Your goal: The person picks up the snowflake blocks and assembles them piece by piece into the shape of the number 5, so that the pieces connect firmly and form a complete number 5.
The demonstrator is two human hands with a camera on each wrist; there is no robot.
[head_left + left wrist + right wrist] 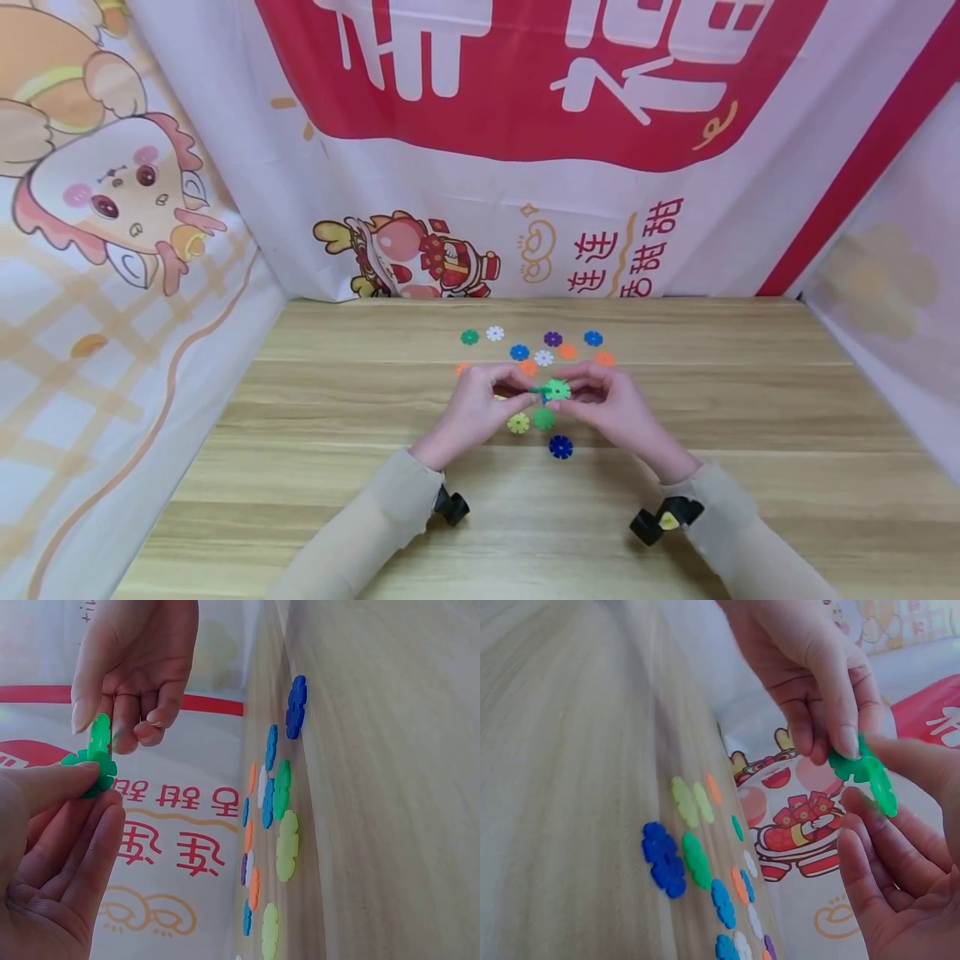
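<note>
Green pair (557, 386) past the navy disc (561, 447) could drop if the left hand's (483, 408) pinch slips, can't tell if the right hand (611, 407) grips.

A wood-grain tabletop (255, 458) sits walled in at the back and both sides by printed hangings, forming a makeshift booth. Cartoon characters decorate the left hanging (127, 317) and the back hanging (420, 183), the latter topped by a red panel with white lettering. Whether the booth stands in a home or studio is hard to tell.
</note>
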